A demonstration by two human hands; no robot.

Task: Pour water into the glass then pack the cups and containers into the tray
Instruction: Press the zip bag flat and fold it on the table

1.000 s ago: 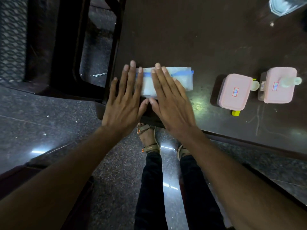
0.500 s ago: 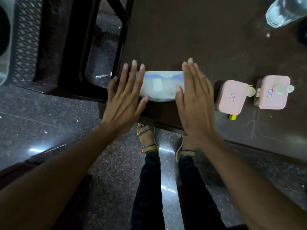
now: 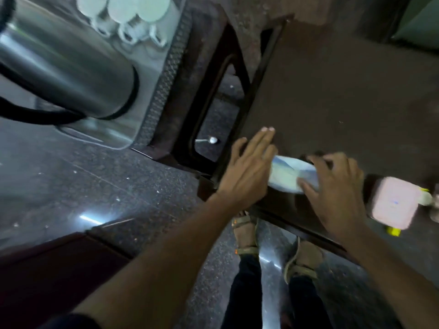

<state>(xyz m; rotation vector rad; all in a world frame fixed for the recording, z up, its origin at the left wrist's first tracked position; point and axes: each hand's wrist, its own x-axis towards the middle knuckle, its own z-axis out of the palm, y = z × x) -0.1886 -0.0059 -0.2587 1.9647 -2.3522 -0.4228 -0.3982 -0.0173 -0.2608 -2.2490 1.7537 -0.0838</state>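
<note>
A pale white-and-blue container (image 3: 289, 176) lies near the front edge of the dark brown table (image 3: 344, 103). My left hand (image 3: 249, 172) rests against its left end with straight fingers. My right hand (image 3: 337, 193) grips its right end, fingers curled over the top and thumb at the front. A pink lidded container (image 3: 394, 203) with a yellow clip stands just right of my right hand. At upper left a grey tray (image 3: 133, 136) holds a steel flask (image 3: 66, 67) and several white cups (image 3: 126, 13). The picture is blurred by motion.
The tray sits on a mesh-edged dark stool or chair left of the table, with a gap between them. A spoon (image 3: 209, 140) lies on the speckled floor in that gap. My sandalled feet (image 3: 247, 236) stand at the table's front edge.
The view has swung left, bringing the tray, flask and cups into sight. My right hand's fingers have curled onto the pale container's right end. My left hand stays flat at its left end.
</note>
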